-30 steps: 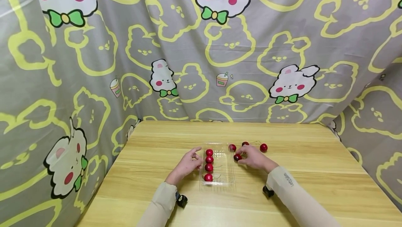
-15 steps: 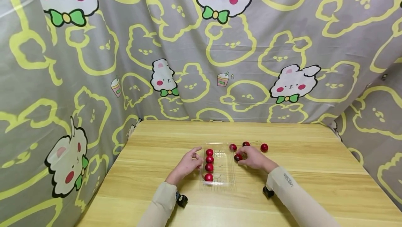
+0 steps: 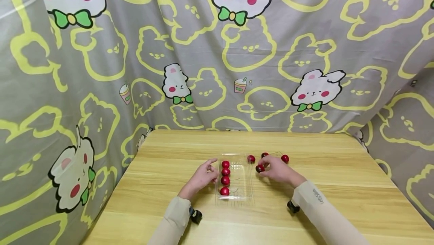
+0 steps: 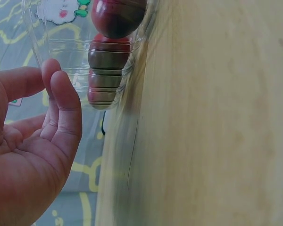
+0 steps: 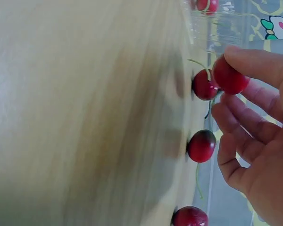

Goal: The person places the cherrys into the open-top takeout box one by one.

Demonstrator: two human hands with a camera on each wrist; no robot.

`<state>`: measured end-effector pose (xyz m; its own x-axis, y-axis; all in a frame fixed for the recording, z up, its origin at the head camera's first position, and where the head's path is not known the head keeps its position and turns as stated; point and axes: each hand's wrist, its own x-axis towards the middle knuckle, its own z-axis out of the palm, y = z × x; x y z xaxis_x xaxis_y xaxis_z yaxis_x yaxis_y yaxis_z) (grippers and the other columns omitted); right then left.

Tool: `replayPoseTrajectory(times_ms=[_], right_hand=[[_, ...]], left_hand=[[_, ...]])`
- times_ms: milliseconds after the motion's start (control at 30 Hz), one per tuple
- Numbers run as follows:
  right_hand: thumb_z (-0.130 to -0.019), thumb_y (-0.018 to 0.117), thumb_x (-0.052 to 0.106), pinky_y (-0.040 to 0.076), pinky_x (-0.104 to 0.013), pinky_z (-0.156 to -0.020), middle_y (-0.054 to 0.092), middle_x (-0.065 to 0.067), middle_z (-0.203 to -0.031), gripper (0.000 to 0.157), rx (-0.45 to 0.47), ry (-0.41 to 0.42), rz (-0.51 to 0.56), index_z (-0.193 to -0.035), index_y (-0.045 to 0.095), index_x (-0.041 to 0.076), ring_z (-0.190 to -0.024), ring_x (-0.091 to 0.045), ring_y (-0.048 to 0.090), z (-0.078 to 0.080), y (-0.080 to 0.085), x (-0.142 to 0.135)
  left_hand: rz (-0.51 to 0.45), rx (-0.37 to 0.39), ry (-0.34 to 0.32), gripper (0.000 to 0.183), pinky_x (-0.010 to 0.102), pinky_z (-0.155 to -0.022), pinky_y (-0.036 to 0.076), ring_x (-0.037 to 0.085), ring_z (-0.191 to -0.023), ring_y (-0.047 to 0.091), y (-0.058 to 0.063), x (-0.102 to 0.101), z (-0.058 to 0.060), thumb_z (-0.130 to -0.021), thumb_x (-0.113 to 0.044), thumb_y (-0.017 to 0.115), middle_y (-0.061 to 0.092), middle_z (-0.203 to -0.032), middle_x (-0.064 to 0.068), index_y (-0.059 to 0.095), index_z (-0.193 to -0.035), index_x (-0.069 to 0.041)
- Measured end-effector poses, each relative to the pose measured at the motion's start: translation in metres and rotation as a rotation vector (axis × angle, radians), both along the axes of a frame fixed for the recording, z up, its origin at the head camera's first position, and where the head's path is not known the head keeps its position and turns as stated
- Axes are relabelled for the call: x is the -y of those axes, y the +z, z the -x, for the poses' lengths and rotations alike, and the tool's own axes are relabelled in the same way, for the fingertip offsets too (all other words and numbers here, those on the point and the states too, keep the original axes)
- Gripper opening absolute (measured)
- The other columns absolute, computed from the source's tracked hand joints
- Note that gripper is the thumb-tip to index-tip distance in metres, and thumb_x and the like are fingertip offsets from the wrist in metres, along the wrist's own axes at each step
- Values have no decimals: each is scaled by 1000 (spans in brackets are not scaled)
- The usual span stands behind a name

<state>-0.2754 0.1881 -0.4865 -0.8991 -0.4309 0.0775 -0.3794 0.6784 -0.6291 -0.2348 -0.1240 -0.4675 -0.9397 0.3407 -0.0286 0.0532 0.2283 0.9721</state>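
A clear plastic box point(image 3: 242, 197) lies on the table with several red cherries point(image 3: 225, 180) lined up along its left side. My left hand point(image 3: 203, 176) is beside the box's left wall, its fingertips at the wall and no cherry in it; the left wrist view shows its fingers point(image 4: 66, 103) loosely bent near the clear plastic. Just right of the box, my right hand point(image 3: 278, 169) pinches a dark red cherry point(image 5: 230, 76) between thumb and fingers. Three loose cherries lie around it, among them one near the box's far right corner point(image 3: 251, 159) and one farther right point(image 3: 285, 159).
The wooden table point(image 3: 162, 143) ends at a grey patterned curtain point(image 3: 203, 60) at the back and sides. Thin stems stick out from some cherries. A black wrist camera point(image 3: 196, 216) sits under the left wrist, another point(image 3: 293, 207) under the right.
My right hand has shifted slightly to the right, away from the box, with the cherry in its fingers. The left hand and the box have stayed put.
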Motion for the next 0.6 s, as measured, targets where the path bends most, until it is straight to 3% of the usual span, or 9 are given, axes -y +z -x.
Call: replayPoseTrajectory(times_ms=[167,400,600], right_hand=[[-78,74,7,49,-37,-77,61,4,-88,13,-31,29,14,-88,67,13,-86,-17,56,0,0,-1],[-75,78,8,51,-35,-78,64,1,-94,23,-36,81,-33,-96,68,9,-87,-18,57,0,-9,0],[-74,80,14,50,-33,-72,60,1,-84,23,-68,13,-65,-88,63,11,-79,-16,56,1,-9,8]], left_hand=[[4,4,0,60,35,-67,56,17,-67,60,-1,0,0,-88,4,56,55,-84,12,29,-141,11],[-1,10,-1,60,33,-66,56,18,-67,60,0,-1,0,-88,4,56,55,-84,13,29,-142,11],[2,9,-1,60,34,-66,56,19,-68,60,-1,-1,1,-88,5,55,55,-85,13,29,-141,11]])
